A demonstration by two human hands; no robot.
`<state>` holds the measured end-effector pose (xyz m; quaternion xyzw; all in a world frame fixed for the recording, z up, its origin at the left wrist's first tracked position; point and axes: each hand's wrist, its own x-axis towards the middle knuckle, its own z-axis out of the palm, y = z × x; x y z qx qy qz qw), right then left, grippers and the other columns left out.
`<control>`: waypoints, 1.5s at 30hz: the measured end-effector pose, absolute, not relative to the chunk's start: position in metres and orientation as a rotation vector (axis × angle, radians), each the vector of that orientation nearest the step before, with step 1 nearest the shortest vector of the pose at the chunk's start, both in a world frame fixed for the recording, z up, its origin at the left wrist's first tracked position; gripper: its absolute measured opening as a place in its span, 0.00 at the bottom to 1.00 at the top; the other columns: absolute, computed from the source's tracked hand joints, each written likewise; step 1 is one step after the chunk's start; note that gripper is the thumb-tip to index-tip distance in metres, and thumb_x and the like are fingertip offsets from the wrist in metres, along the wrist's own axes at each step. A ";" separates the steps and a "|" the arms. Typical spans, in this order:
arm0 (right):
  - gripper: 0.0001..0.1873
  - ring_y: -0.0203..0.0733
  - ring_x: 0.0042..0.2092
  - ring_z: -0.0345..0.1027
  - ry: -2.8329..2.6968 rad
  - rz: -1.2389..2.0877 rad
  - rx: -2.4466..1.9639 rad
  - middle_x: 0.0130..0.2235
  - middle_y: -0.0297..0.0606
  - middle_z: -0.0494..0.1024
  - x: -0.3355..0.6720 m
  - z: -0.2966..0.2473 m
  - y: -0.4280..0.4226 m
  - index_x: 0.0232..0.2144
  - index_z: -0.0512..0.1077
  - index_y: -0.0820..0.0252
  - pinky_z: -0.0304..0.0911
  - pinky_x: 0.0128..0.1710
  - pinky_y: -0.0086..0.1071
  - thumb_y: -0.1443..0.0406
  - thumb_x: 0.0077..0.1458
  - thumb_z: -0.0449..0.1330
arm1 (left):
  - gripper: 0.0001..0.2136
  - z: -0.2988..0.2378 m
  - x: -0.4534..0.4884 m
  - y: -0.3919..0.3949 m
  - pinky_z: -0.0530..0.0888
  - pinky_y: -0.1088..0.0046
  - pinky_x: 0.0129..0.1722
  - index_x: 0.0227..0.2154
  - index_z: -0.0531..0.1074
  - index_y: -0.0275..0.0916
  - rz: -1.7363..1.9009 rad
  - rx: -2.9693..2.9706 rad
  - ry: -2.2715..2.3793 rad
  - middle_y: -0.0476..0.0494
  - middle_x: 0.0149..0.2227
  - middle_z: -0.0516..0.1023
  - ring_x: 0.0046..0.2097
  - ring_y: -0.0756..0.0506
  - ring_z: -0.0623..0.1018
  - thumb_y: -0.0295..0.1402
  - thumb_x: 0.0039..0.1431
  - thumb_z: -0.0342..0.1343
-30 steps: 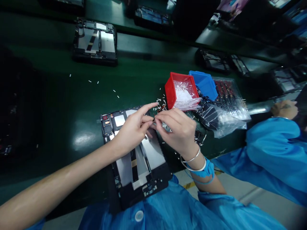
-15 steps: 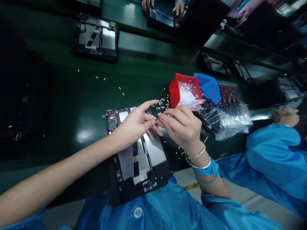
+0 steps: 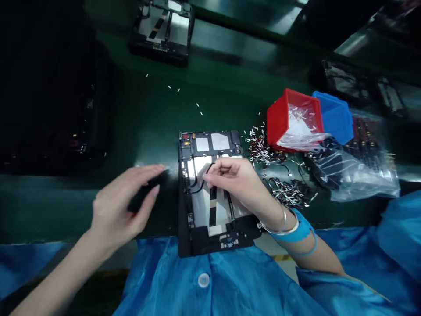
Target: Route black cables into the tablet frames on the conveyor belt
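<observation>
Now, the right hand [image 3: 241, 177] has its grip pinching a thin black cable [image 3: 199, 190] over the opened device [image 3: 202, 206]. Left of that device, the left hand [image 3: 123, 204] holds its grip spread; right of it stands a red bin [image 3: 276, 123].

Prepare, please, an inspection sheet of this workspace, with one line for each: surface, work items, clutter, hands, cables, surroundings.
Surface: green table, glossy, with light reflections.
Work items: opened flat device, inner side up, at the table's near edge; thin black cable over its left part.
Clutter: loose white pieces scattered beyond the device; more lie heaped near the red bin, which also contains some.
Hands: left hand open, left of the device, apart from it; right hand over the device, apparently pinching the black cable.
Cables: tangled dark cable pile right of the device.
Surroundings: blue bin, clear plastic bag, another opened device farther away.
</observation>
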<state>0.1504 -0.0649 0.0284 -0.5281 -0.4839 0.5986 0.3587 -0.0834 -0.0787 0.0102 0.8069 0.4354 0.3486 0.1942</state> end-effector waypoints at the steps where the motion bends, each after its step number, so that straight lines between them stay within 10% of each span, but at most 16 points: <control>1: 0.08 0.31 0.26 0.67 -1.267 1.550 -1.392 0.23 0.31 0.74 0.147 0.026 -0.064 0.22 0.71 0.61 0.63 0.27 0.27 0.64 0.47 0.65 | 0.18 0.002 -0.086 -0.084 0.77 0.65 0.44 0.51 0.70 0.39 0.946 2.340 1.159 0.40 0.48 0.77 0.47 0.42 0.78 0.22 0.57 0.55; 39: 0.05 0.27 0.24 0.56 -1.989 1.071 -1.616 0.20 0.26 0.69 0.148 0.028 -0.036 0.22 0.73 0.62 0.51 0.26 0.27 0.70 0.47 0.64 | 0.11 -0.009 -0.072 -0.092 0.75 0.65 0.33 0.45 0.72 0.31 0.641 2.904 0.912 0.32 0.41 0.78 0.39 0.38 0.78 0.27 0.59 0.53; 45: 0.03 0.28 0.24 0.56 -1.985 1.102 -1.659 0.21 0.27 0.69 0.147 0.028 -0.035 0.24 0.74 0.62 0.50 0.28 0.28 0.71 0.47 0.63 | 0.16 -0.011 -0.063 -0.090 0.72 0.57 0.45 0.50 0.70 0.33 0.651 2.932 0.896 0.34 0.49 0.76 0.48 0.37 0.76 0.35 0.63 0.50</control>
